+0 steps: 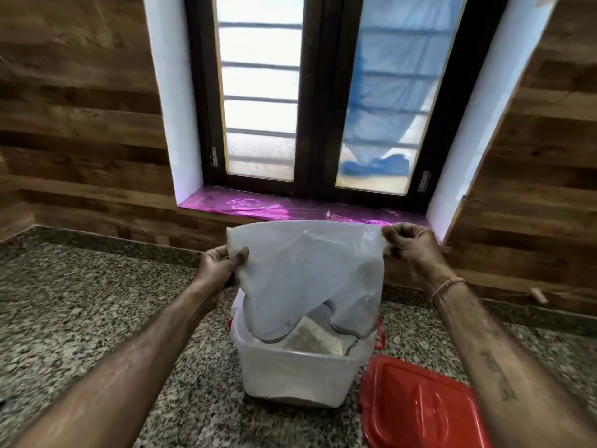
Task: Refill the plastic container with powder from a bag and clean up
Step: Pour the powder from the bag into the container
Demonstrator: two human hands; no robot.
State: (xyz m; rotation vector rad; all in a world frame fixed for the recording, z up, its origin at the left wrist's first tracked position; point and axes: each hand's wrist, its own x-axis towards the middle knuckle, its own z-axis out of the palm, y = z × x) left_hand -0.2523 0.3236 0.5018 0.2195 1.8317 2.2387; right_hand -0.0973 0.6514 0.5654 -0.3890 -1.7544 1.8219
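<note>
One translucent white plastic bag [307, 270], dusty and limp, lower end hanging into one clear plastic container [290, 373] on speckled granite desk [80, 302]. Your left hand [219, 266] and right hand [410, 247] each pinch top corner. One red plastic lid [420, 405] just beside.

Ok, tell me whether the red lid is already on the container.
No, the red lid lies on the granite counter beside the open container, on its right.

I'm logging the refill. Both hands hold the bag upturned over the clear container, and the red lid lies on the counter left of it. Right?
No: the head view shows the red lid on the granite counter right of the clear container, not left. The left hand and right hand do hold the plastic bag upturned over it.
</note>
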